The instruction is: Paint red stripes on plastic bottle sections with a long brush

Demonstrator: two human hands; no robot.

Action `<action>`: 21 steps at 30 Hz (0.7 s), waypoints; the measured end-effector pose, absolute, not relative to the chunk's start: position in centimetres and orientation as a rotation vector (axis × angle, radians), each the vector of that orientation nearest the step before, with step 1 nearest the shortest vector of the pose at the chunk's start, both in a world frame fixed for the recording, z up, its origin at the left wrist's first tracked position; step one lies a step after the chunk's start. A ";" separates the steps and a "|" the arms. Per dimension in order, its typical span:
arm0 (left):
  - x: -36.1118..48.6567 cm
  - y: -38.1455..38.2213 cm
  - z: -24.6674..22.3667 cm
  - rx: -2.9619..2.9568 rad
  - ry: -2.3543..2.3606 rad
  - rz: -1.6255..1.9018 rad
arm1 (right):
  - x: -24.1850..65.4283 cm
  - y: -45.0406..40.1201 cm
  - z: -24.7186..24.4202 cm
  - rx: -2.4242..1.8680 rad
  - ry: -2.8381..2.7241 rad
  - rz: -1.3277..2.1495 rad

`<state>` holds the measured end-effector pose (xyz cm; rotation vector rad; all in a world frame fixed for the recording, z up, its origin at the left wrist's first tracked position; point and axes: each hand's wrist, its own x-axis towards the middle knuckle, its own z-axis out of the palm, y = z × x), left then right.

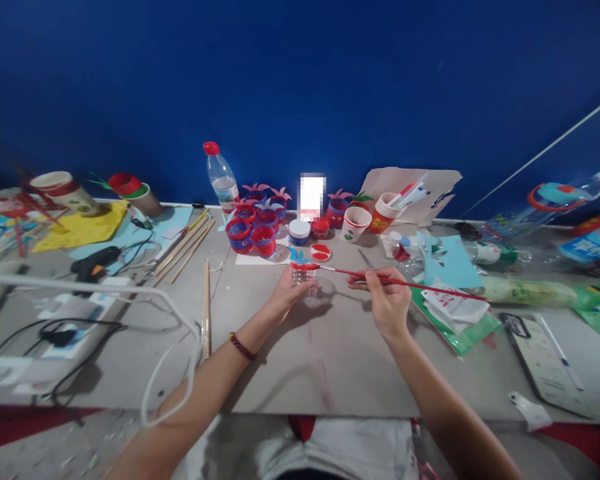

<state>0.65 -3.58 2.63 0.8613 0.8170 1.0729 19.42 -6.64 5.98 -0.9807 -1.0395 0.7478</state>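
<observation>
My left hand (286, 295) is closed around a clear plastic bottle piece (305, 274) with a red-painted rim and a blue jagged top. My right hand (389, 303) pinches a long paintbrush (443, 291) with a red handle. The brush's tip is at the right side of the red rim; whether it touches is hard to tell. Just behind lies a round lid with red paint (321, 253). Beyond it stand a red paint jar (321, 229) and a white-lidded jar (299, 231). Several red and purple painted cups (239, 235) cluster to the left of the jars.
A water bottle (222, 175) stands behind the painted cups. Paper cups (356, 224) are at the back. Wooden sticks (193, 245), a glue gun (96, 262) and a power strip (75, 340) with cables lie left. A phone (543, 360), plastic bottles and blue paper (455, 263) lie right.
</observation>
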 end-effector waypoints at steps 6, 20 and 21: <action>0.5 -3.6 3.1 0.847 0.785 1.041 | 19.8 -6.4 5.8 -0.980 -1.019 0.763; 0.8 -3.4 2.4 0.906 1.015 1.232 | 19.7 -7.1 5.9 -0.943 -1.029 0.715; 0.9 -3.4 2.4 0.913 1.029 1.243 | 19.6 -7.2 5.8 -0.930 -1.047 0.731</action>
